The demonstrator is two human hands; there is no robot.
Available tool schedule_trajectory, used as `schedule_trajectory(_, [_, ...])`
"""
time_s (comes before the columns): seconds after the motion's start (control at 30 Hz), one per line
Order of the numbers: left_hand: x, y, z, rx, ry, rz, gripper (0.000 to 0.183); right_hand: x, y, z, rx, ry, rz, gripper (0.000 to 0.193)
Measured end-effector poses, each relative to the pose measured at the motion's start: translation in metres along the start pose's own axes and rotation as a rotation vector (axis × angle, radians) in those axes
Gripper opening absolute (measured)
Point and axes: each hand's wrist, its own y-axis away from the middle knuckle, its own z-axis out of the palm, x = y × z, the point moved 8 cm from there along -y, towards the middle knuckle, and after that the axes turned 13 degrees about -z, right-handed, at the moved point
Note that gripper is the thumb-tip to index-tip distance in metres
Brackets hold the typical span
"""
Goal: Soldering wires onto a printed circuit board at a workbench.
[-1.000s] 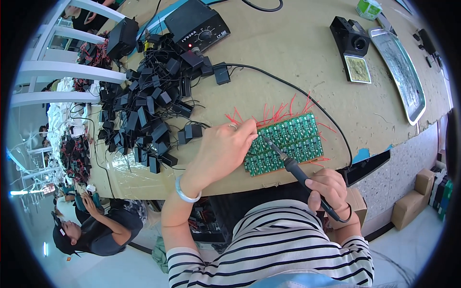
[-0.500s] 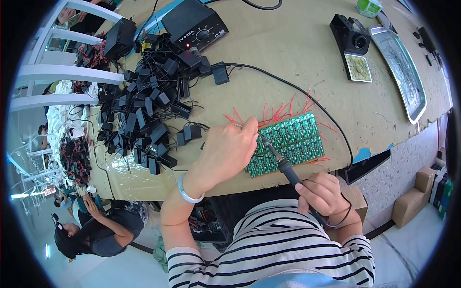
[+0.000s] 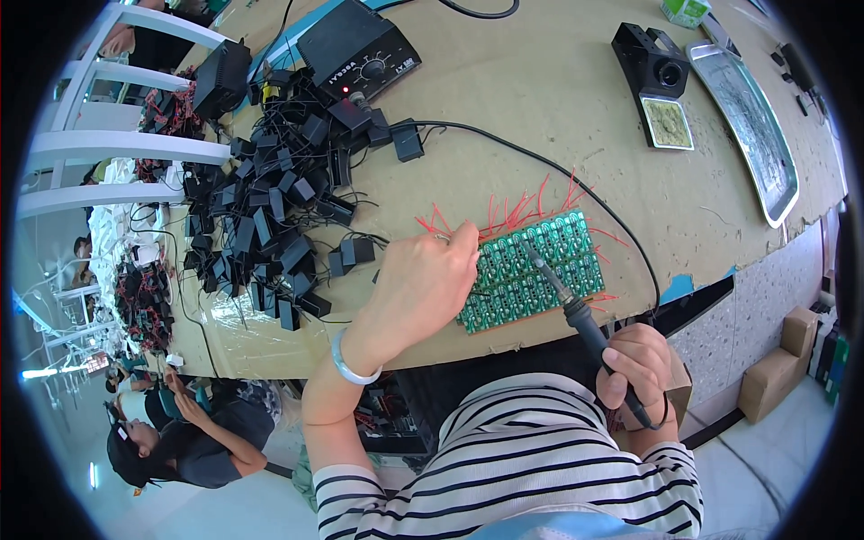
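Observation:
A green circuit board panel [image 3: 562, 256] lies on the table in front of me, with red wires [image 3: 517, 211] sticking out around its edges. My left hand [image 3: 423, 283] is closed in a pinch at the panel's upper left corner; what sits between the fingertips is hidden. Short dark wire ends show on the board just beside that hand. Wrapped round the black handle of a soldering iron [image 3: 589, 331] is my right hand [image 3: 637, 364], near the table's front edge. The iron's metal tip points up-left over the middle of the panel; whether it touches cannot be told.
Left of the panel lies a large heap of small black boxes with black leads [image 3: 279, 193]. Behind it stands a black soldering station [image 3: 360, 54], its cord looping right. An iron stand [image 3: 652, 67] and a metal tray [image 3: 747, 126] occupy the far right. Another person [image 3: 193, 427] sits at left.
My right hand has moved right with the soldering iron, drawing its tip away from my left fingertips. The left hand stays nearly in place, still pinching.

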Motion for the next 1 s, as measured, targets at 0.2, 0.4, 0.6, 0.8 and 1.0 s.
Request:
schedule_trajectory(0.2, [0.004,0.000,-0.003,-0.006,-0.038,0.010,0.009,-0.004,-0.003,0.002,-0.010,-0.028,0.001,0.021])
schedule_trajectory(0.4, [0.004,0.005,-0.009,0.055,0.049,0.005,0.013,-0.004,-0.003,0.000,-0.003,-0.025,0.003,0.021])
schedule_trajectory(0.6, [0.004,0.047,-0.023,0.321,0.199,0.005,0.027,-0.003,0.000,-0.004,0.005,-0.043,0.010,0.020])
schedule_trajectory(0.8, [0.001,0.067,-0.006,0.380,0.164,0.085,0.027,-0.005,-0.001,0.000,-0.028,-0.075,-0.004,0.020])
schedule_trajectory(1.0, [-0.009,0.056,-0.012,0.348,0.382,0.054,0.022,-0.007,0.004,0.004,-0.068,-0.132,0.030,0.019])
